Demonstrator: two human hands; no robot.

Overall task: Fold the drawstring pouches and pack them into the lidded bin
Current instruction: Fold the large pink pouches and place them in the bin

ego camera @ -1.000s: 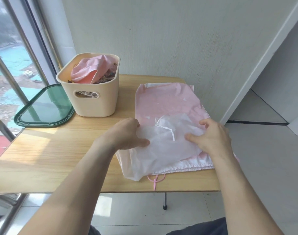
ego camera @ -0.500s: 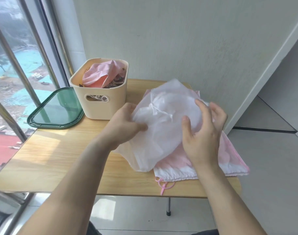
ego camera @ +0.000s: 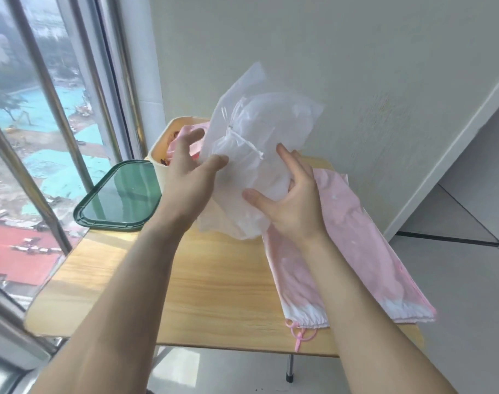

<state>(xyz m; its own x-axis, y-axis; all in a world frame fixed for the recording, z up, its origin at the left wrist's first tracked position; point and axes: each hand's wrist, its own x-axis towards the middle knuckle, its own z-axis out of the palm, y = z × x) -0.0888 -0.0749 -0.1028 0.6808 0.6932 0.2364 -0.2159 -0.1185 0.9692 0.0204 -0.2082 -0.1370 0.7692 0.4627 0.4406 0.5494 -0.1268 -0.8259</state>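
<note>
I hold a thin white drawstring pouch in the air above the far part of the wooden table, right beside the cream bin. My left hand grips its left edge, thumb in front and fingers behind. My right hand grips its lower right part, thumb and forefinger on the front. A white cord hangs across the pouch. A large pink drawstring pouch lies flat on the table's right side. The bin holds pink fabric, partly hidden by my left hand and the white pouch.
The bin's dark green lid lies flat at the table's left edge by the window. The pink pouch's cord dangles over the table's near edge. A wall runs close behind the table, and a doorway opens at the right.
Both hands have lifted the white pouch off the pink one, up and toward the bin. The pink pouch stays flat on the table.
</note>
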